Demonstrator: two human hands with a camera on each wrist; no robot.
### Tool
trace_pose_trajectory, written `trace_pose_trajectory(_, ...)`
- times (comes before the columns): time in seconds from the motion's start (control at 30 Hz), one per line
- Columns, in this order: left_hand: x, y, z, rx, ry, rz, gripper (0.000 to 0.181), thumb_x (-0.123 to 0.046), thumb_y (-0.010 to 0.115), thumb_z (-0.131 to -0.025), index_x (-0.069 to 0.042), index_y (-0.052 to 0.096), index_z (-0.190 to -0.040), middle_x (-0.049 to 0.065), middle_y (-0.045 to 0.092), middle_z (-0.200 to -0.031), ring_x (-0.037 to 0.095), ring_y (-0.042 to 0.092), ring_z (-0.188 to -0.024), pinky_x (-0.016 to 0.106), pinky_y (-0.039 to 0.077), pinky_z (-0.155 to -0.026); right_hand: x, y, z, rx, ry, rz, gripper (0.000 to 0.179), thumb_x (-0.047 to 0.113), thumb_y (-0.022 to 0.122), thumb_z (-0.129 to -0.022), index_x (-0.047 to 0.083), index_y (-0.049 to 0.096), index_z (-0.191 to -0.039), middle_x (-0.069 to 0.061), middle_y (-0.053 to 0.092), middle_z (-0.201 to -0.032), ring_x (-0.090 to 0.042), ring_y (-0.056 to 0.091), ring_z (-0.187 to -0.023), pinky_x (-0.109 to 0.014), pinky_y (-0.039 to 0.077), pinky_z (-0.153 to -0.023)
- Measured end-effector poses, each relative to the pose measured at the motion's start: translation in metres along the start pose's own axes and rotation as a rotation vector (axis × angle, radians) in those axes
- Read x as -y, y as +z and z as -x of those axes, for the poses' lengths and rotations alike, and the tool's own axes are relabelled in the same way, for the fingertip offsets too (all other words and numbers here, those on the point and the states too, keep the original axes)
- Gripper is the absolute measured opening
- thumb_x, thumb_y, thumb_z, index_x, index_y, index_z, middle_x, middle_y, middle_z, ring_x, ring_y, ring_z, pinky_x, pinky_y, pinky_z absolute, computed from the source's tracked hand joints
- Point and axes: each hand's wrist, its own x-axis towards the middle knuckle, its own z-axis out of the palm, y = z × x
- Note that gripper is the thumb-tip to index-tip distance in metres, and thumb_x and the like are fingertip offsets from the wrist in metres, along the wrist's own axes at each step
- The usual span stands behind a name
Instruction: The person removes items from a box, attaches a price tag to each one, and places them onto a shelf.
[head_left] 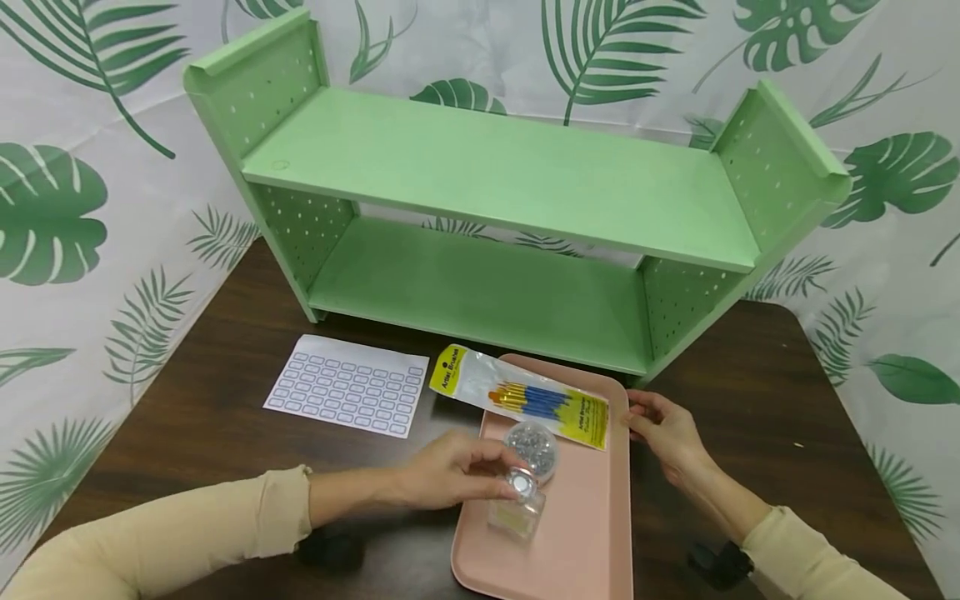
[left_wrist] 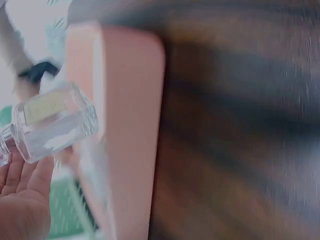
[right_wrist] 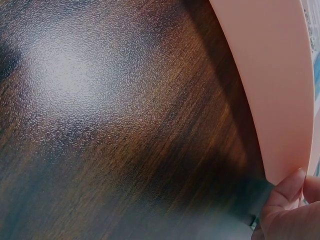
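My left hand (head_left: 442, 475) pinches a clear glass perfume bottle (head_left: 516, 518) by its cap, over the pink tray (head_left: 577, 525). In the left wrist view, the bottle (left_wrist: 55, 122) shows a pale yellow label and tilts beyond the fingers. My right hand (head_left: 671, 437) grips the tray's far right rim; in the right wrist view the thumb lies against the outer wall. Beside the left fingertips, a round clear container (head_left: 532, 450) of small silvery pieces sits on the tray. A packet of artist brushes (head_left: 525, 398) lies across the tray's far end, overhanging its left rim.
A green two-tier shelf (head_left: 480, 287) stands behind the tray, its front edge close to the tray's far end. A sheet of blank labels (head_left: 348, 387) lies on the dark wooden table (head_left: 217, 408) to the left. A leaf-patterned cloth hangs behind.
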Motion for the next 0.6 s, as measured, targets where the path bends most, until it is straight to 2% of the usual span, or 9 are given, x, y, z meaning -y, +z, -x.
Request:
trace_pose_trajectory(0.17, -0.014, -0.043, 0.016, -0.109, -0.060, 0.046, 0.027, -0.007, 0.059, -0.091, 0.006, 0.059, -0.114, 0.018, 0.066, -0.107, 0.011, 0.065, -0.093, 0.032, 0.054, -0.081, -0.002, 0.000, -0.002, -0.001, -0.008, 0.011, 0.043, 0.001, 0.053, -0.093, -0.010, 0.041, -0.134, -0.002, 0.050, -0.093, -0.001, 0.050, -0.078, -0.017, 0.051, -0.068)
trace_pose_trajectory(0.27, -0.018, -0.067, 0.033, -0.158, -0.103, 0.026, 0.028, -0.008, 0.058, -0.092, 0.007, 0.058, -0.115, 0.019, 0.066, -0.106, 0.010, 0.065, -0.092, 0.034, 0.054, -0.081, -0.003, 0.000, -0.002, 0.001, -0.015, 0.014, 0.044, 0.001, 0.053, -0.093, -0.011, 0.040, -0.133, -0.001, 0.051, -0.091, -0.001, 0.050, -0.078, -0.017, 0.051, -0.068)
trace_pose_trajectory(0.43, -0.009, -0.097, 0.062, -0.188, -0.146, -0.024, 0.030, -0.008, 0.058, -0.093, 0.008, 0.057, -0.117, 0.021, 0.065, -0.106, 0.007, 0.063, -0.090, 0.030, 0.054, -0.077, -0.004, 0.000, -0.002, 0.001, -0.011, 0.009, 0.044, 0.000, 0.053, -0.093, -0.012, 0.040, -0.133, 0.000, 0.052, -0.090, -0.001, 0.050, -0.077, -0.018, 0.052, -0.067)
trace_pose_trajectory(0.6, 0.005, -0.113, 0.087, -0.204, -0.216, -0.109, 0.029, -0.009, 0.058, -0.093, 0.005, 0.058, -0.118, 0.017, 0.065, -0.109, 0.002, 0.060, -0.092, 0.025, 0.053, -0.078, -0.004, 0.001, -0.002, -0.001, -0.012, 0.004, 0.043, -0.001, 0.052, -0.093, -0.012, 0.039, -0.133, -0.001, 0.051, -0.090, -0.001, 0.050, -0.076, -0.018, 0.052, -0.067)
